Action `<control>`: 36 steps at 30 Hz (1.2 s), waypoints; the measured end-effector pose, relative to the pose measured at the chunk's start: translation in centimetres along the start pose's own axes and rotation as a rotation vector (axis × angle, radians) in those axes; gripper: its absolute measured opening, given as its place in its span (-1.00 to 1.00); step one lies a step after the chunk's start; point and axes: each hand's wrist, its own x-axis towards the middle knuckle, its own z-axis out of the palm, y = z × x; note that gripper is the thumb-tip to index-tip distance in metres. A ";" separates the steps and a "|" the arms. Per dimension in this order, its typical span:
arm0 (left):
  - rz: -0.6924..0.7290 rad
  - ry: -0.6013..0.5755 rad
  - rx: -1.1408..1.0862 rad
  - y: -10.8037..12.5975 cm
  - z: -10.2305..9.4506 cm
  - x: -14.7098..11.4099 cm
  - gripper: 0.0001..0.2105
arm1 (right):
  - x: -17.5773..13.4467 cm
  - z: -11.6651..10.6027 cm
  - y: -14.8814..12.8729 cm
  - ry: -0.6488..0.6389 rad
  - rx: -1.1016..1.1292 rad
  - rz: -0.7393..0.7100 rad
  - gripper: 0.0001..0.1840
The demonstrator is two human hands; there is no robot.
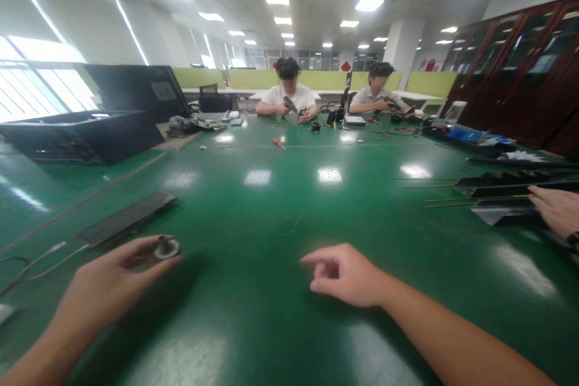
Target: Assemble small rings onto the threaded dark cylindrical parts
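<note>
Left hand (102,284), lower left of frame: thumb and fingers pinching a small round part (168,248) with a pale rim, held up over the green tabletop (253,325). Right hand (355,274), lower centre-right: index extended, other fingers curled, gap between index and thumb.

Mid-left: dark flat bar (126,217) just beyond left hand, white cable (56,263) near it. Right edge: another person's hand (558,208) on black channels (497,211), thin rods (446,202) sticking out left.

Farther: orange-handled screwdriver (279,143) upper centre, black metal case (85,139) upper left, circuit boards (185,125) beside it. Black panel behind carries a pale label (163,91), too blurred to read. Far side: two people seated, one holding a drill-like tool (290,104).
</note>
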 end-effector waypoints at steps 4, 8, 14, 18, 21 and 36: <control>0.363 -0.249 -0.235 6.2 3.3 -1.4 -0.61 | 0.4 -1.0 0.6 0.244 -0.152 -0.081 -0.59; 0.634 -0.424 -0.316 12.1 6.1 -3.5 -0.77 | 0.1 -1.6 0.6 0.311 -0.251 -0.216 -0.40; 0.737 -0.524 -0.333 15.9 7.1 -5.7 -0.78 | -1.0 -1.6 -1.0 0.080 -0.296 -0.283 -0.41; 0.649 -0.503 -0.385 14.8 7.7 -6.3 -0.73 | -1.2 -1.1 -1.4 0.040 -0.422 -0.261 -0.62; 0.584 -0.491 -0.395 13.9 8.3 -6.4 -0.72 | -1.1 -0.6 -1.2 0.065 -0.480 -0.261 -0.66; 0.669 -0.497 -0.497 13.5 9.0 -6.5 -0.81 | -1.3 -0.2 -1.0 0.077 -0.544 -0.277 -0.75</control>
